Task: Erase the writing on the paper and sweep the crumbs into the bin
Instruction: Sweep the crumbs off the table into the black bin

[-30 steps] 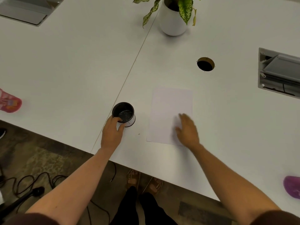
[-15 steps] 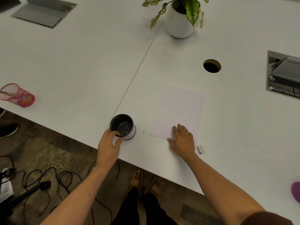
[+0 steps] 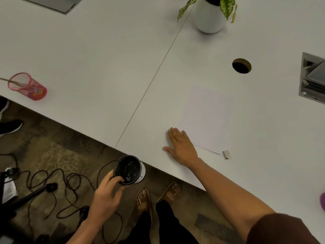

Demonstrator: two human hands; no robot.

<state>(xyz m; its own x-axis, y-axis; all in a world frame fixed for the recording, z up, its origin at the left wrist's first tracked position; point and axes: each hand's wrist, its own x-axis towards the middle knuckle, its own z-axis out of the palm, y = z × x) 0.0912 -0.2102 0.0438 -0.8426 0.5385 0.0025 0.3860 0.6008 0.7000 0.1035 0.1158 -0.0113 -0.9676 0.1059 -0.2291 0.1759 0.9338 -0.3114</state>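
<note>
A blank white sheet of paper lies on the white table. My right hand rests flat, fingers spread, on the table at the paper's near left corner. A small white eraser lies just past the paper's near right corner. My left hand grips the rim of a small black-lined bin, held below and just off the table's near edge, over the floor. Crumbs are too small to make out.
A white plant pot stands at the back. A round cable hole and a grey socket box sit to the right. A pink mesh pen cup lies at the left edge. Cables trail on the floor.
My left hand has taken the bin off the table and lowered it below the near edge. My right hand has swept left across the paper's near part towards the table's edge.
</note>
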